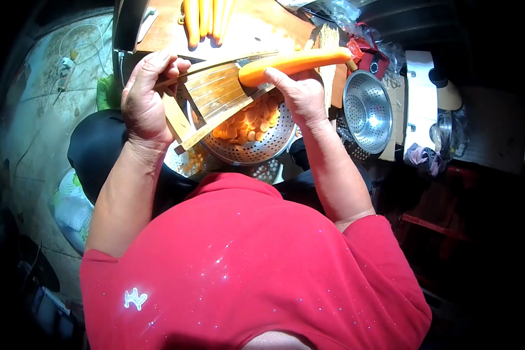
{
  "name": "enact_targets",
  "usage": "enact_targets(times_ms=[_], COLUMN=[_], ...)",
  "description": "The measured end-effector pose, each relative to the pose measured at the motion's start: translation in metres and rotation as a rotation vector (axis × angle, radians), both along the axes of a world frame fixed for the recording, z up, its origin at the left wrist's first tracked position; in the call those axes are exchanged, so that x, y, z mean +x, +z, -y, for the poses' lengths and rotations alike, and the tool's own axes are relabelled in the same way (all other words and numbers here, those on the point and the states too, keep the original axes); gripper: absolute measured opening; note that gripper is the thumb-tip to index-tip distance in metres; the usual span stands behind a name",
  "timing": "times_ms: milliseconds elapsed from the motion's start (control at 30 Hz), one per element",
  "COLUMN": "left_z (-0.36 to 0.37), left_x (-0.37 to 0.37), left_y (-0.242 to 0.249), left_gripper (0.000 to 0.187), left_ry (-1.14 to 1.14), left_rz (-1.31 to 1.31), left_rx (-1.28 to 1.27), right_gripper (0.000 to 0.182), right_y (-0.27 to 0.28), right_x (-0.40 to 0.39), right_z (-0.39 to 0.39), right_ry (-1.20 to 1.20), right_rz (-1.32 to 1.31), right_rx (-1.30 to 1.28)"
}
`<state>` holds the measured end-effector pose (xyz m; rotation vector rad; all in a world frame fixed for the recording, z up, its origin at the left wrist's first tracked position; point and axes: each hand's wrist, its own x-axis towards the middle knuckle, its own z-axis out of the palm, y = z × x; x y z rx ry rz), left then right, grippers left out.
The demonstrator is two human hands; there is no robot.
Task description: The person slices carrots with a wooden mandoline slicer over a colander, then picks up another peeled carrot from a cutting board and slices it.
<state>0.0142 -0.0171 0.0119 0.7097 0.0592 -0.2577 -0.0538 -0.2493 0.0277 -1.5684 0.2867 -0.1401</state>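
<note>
My left hand [151, 93] is closed round the upper left end of a wooden slicer [216, 90], which lies tilted above a metal colander [245, 153]. A long peeled carrot [309, 60] is in my right hand [300, 93], its thick end resting on the slicer's surface near the blade and its thin end pointing right. My right thumb presses along the near side of the carrot. Round carrot slices [248, 125] lie in the colander under the slicer. The fingers of my right hand are mostly hidden behind the carrot.
Several whole carrots [207, 20] lie on an orange board [259, 23] at the top. An empty metal colander [367, 111] stands at the right, with a straw brush [329, 44] and a red bag [373, 58] beyond. Bagged green vegetables [74, 204] sit at the left.
</note>
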Motion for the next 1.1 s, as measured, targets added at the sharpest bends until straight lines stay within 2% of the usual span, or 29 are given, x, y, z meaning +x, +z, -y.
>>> enact_targets(times_ms=[200,300,367,400,533,567,633,667,733,767,833,900,933,967,1033,1100], left_z=[0.001,0.001,0.001,0.001,0.001,0.001,0.001,0.001,0.001,0.001,0.001,0.001,0.0,0.0,-0.001,0.0], left_x=[-0.004,-0.004,-0.004,-0.004,-0.005,-0.004,-0.006,-0.006,-0.005,-0.005,-0.004,-0.005,-0.007,-0.007,-0.007,-0.004], left_y=[0.0,0.003,0.004,0.003,0.001,0.0,0.002,0.004,0.002,0.0,0.0,0.0,-0.001,-0.001,-0.001,0.002], left_gripper=[0.015,0.013,0.014,0.015,0.016,0.016,0.016,0.015,0.015,0.015,0.014,0.014,0.014,0.014,0.014,0.014], left_ry=[0.012,0.022,0.019,0.013,0.007,0.014,0.017,0.019,0.01,0.01,0.028,0.018,0.009,0.005,0.001,0.007], left_rz=[-0.015,-0.023,-0.016,-0.007,-0.003,-0.007,-0.007,-0.015,-0.007,-0.014,-0.024,-0.039,-0.025,-0.008,-0.001,0.008], left_rx=[-0.007,0.006,0.016,0.024,-0.005,-0.005,-0.006,0.008,-0.002,-0.002,-0.01,-0.029,-0.023,-0.02,-0.018,0.007], right_gripper=[0.038,0.039,0.042,0.041,0.031,0.028,0.026,0.026,0.027,0.027,0.031,0.034,0.036,0.033,0.033,0.033], right_y=[-0.003,-0.006,0.002,-0.004,-0.007,-0.028,-0.056,-0.054,-0.044,-0.034,-0.014,-0.003,-0.004,-0.01,-0.044,-0.046], right_x=[0.002,0.002,-0.005,-0.005,0.005,0.012,0.022,0.025,0.022,0.013,0.0,-0.011,-0.005,0.0,0.016,0.018], right_z=[-0.004,-0.003,-0.008,-0.009,0.008,0.024,0.066,0.065,0.052,0.04,0.002,-0.023,-0.009,0.001,0.043,0.046], right_ry=[0.003,0.041,0.065,0.061,-0.036,-0.079,-0.191,-0.187,-0.163,-0.087,0.032,0.073,0.078,0.008,-0.086,-0.085], right_rz=[-0.012,0.055,0.044,0.143,-0.02,0.068,-0.111,-0.103,-0.034,-0.048,0.105,0.249,0.271,0.096,-0.059,-0.022], right_rx=[-0.049,0.073,-0.102,-0.243,-0.285,-0.266,-0.455,-0.459,-0.3,-0.256,-0.284,-0.374,-0.687,-0.483,-0.305,-0.29])
